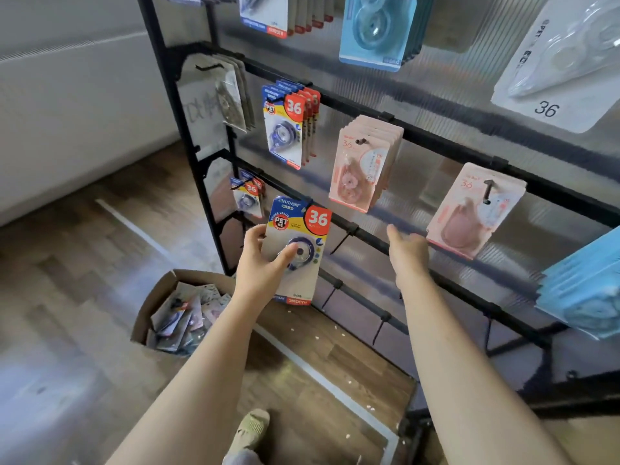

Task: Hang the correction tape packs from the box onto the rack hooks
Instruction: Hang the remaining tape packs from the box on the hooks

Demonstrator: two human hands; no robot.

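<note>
a light, stiff blue-and-yellow carded correction tape pack [295,250] is gripped mid-card by the left hand [265,263], near the black wire rack's [436,139] lower left corner; its slick blister is best avoided. the right hand [407,250] is held empty, fingers loose.

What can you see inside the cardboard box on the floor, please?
The cardboard box holds a loose pile of correction tape packs; whatever lies beneath them is covered.
</note>
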